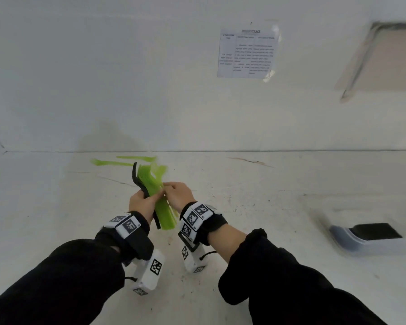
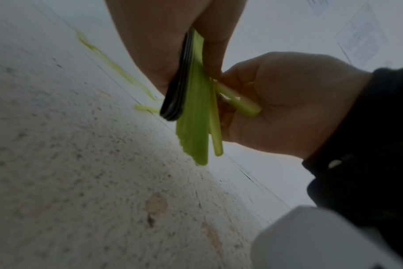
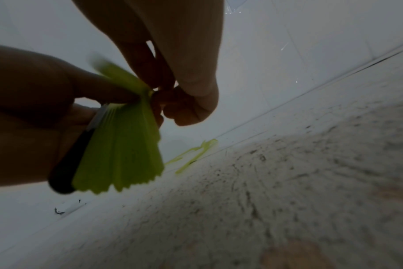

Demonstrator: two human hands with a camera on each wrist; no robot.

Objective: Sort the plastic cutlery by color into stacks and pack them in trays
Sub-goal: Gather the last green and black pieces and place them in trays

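- A tray (image 1: 352, 240) is being seen at the right edge of the worn white table (image 1: 267, 207); something dark is lying inside it, too blurred to be identified.
- A fanned bunch of green cutlery (image 1: 161, 207) is being held above the table, with black cutlery (image 1: 141, 181) stacked against its left side; fork tines are showing at the top of the black stack.
- The bunch is being gripped by the left hand (image 1: 142, 204), fingers and thumb curled round both colours together.
- One green piece at the bunch's right edge is being pinched by the right hand (image 1: 178, 193), and another green handle (image 2: 237, 102) is being kept against its palm.
- The pieces in the bunch are too closely packed to be counted; several black handles are showing edge-on in the left wrist view.
- Two loose green pieces (image 1: 117, 161) are lying on the table near the wall (image 1: 127, 78), well beyond the hands.
- One printed sheet (image 1: 247, 53) is being seen taped to the wall.
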